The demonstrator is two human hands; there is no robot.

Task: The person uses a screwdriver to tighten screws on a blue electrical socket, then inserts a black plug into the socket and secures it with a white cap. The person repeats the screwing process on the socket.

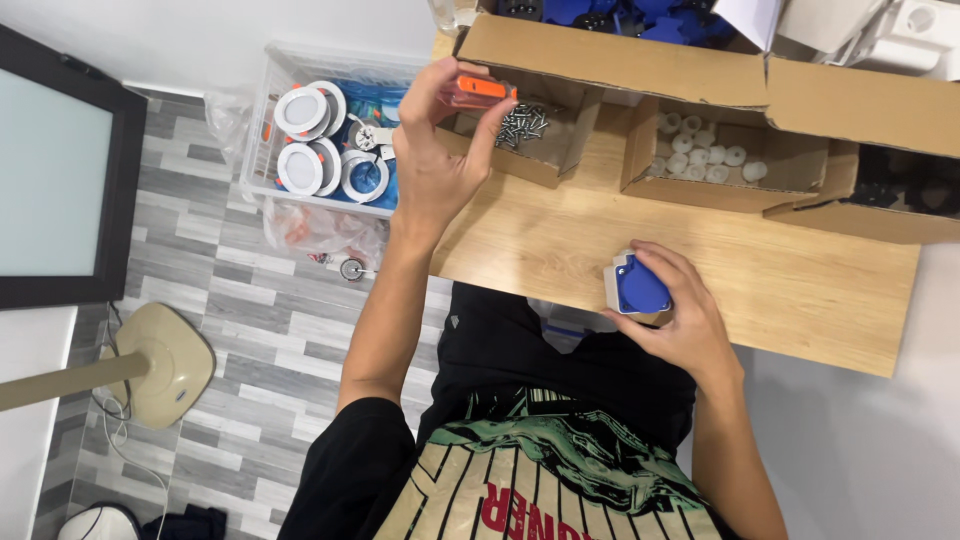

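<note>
Left hand (435, 165) is up over the far left corner of the wooden worktop (560, 240), fingers curled round the orange handle of a screwdriver (478, 92); thumb on one side, fingertips pressing the other, a firm hold. The tool's tip is hidden, so which way it points I cannot tell. Just beside that hand sits an open cardboard box (555, 150) with a loose heap of silver screws (522, 122) inside. Next along the far edge, a 2nd box (640, 165) holds small white plugs (700, 155), and a 3rd, darker box (900, 190) stands at the far right corner.

Right hand (680, 320) is at the near edge of the worktop, fingers wrapped from behind around a blue and white socket (635, 288), blue lid facing up, its base touching or just above the wood. The 2 hands are well apart.

Off the left edge, on the grey floor, a clear crate (260, 130) carries round white lamp fittings (305, 140).
</note>
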